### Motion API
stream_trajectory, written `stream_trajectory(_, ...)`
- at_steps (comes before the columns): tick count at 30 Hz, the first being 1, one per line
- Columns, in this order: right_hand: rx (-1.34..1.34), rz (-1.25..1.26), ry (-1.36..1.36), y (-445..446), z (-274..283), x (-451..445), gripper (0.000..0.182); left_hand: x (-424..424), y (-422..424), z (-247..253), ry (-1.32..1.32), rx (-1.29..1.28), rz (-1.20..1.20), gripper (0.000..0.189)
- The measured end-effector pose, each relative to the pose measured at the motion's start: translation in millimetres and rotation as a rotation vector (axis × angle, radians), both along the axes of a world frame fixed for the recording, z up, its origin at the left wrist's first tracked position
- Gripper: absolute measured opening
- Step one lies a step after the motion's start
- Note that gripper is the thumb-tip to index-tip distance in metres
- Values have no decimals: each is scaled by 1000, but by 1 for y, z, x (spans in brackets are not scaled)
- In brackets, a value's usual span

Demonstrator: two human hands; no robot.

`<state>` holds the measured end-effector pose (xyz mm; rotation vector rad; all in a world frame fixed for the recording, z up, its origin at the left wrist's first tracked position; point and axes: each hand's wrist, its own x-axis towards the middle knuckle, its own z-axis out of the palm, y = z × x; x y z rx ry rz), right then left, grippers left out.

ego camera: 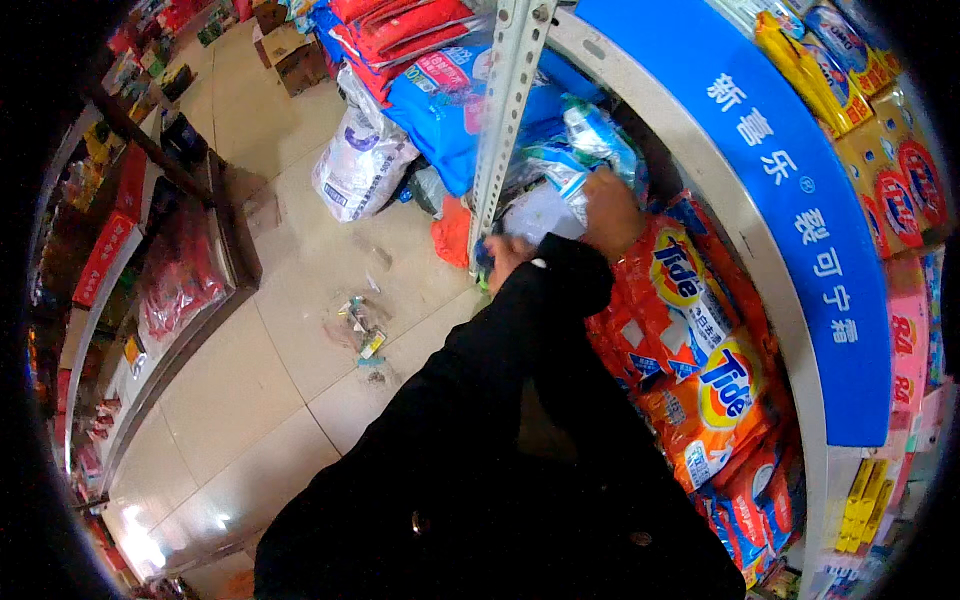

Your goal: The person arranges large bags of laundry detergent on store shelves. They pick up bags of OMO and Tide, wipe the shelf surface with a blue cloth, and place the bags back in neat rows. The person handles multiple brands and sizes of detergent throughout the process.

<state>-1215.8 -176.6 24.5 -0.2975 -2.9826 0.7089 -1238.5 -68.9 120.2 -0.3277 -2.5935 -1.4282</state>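
Both hands reach to the foot of a perforated metal shelf post. My left hand is beside the post's lower end, its fingers bent near a small dark blue thing; its grip is partly hidden by the sleeve. Farther right, my right hand touches a white, blue and green plastic package on the low shelf. A pale, whitish packet lies between the hands. An orange-red bag sits at the post's foot. Red and orange Tide detergent bags lie right of my forearms.
Large blue bags and red bags are stacked beyond the post. A white sack stands on the tiled floor. Small litter lies nearer. A cardboard box is farther off. A blue-fronted shelf edge curves at right; another shelf stands left.
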Motion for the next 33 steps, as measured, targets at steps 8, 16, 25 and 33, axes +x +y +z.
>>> stream_trajectory(8,-264,444,-176,-1,-75,131,41,-14,-129,-89,-507,715,-319,39)
stream_trajectory(16,-116,133,78,22,129,106,54,-58,-128,-140,-583,544,-208,85)
stream_trajectory(25,207,-185,-206,66,113,88,59,-33,-76,-147,-272,786,-328,76)
stream_trajectory(33,195,-136,-175,67,110,103,53,3,-137,-84,-318,527,-186,53)
